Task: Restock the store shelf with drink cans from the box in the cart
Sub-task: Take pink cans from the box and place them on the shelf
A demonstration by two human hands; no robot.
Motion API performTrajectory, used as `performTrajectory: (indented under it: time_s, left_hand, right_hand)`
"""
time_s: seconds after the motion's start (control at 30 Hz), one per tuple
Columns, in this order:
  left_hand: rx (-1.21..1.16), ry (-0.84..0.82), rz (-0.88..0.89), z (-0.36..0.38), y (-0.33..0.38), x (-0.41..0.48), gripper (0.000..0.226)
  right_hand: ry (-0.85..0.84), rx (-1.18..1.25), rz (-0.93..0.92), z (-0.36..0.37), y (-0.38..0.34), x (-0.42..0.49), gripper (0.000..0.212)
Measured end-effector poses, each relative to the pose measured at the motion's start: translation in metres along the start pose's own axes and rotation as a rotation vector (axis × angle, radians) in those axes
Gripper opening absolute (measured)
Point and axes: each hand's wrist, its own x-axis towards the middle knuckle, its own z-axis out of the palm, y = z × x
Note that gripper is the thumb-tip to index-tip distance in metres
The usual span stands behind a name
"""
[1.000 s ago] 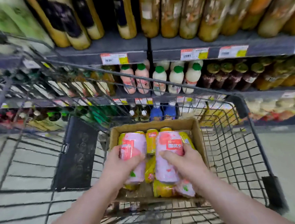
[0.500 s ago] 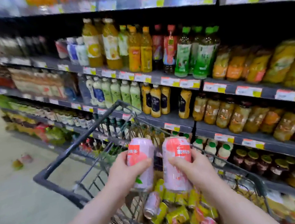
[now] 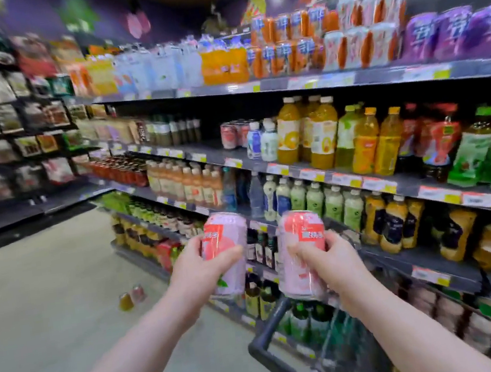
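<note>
The left hand (image 3: 198, 268) holds the left pink can (image 3: 225, 244) tight. The right hand (image 3: 337, 262) holds the right pink can (image 3: 304, 256) tight (both cans stand almost straight up). Both cans are up above the black cart (image 3: 265, 334), and the drink shelf (image 3: 314, 174) is behind the cart.

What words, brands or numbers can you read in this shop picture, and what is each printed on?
"蜜桃", likely, third character blurred: red band of the right can, held by the right hand.
"桃", likely, the rest blurred or hidden: red band of the left can, held by the left hand.
Shelf price tags: too blurred to read.
Bottle labels and top-shelf packs: blurred, unreadable.
</note>
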Motion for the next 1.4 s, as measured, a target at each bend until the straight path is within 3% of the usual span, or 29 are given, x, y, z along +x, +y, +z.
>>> performTrajectory:
  time_s: [0.23,0.5,1.03,1.2,1.4]
  left_hand:
    - [-0.078,-0.041,-0.029,-0.101,-0.024,0.086,0.057]
    - [-0.127,-0.102,-0.046,-0.127,-0.055,0.203,0.05]
    - [-0.153,-0.153,0.001,-0.096,-0.058,0.511,0.049]
    - [-0.191,-0.237,0.049,-0.073,-0.058,0.597,0.04]
    - [-0.169,-0.348,0.123,-0.051,-0.058,0.71,0.048]
  right_hand:
    - [-0.053,0.029,-0.003,0.116,-0.03,0.045,0.029]
    - [-0.014,-0.037,-0.012,0.185,-0.033,0.152,0.044]
    - [0.072,-0.038,-0.02,0.249,-0.053,0.441,0.062]
    - [0.173,-0.119,-0.027,0.256,-0.057,0.507,0.057]
    - [0.327,-0.125,-0.032,0.278,-0.059,0.599,0.053]
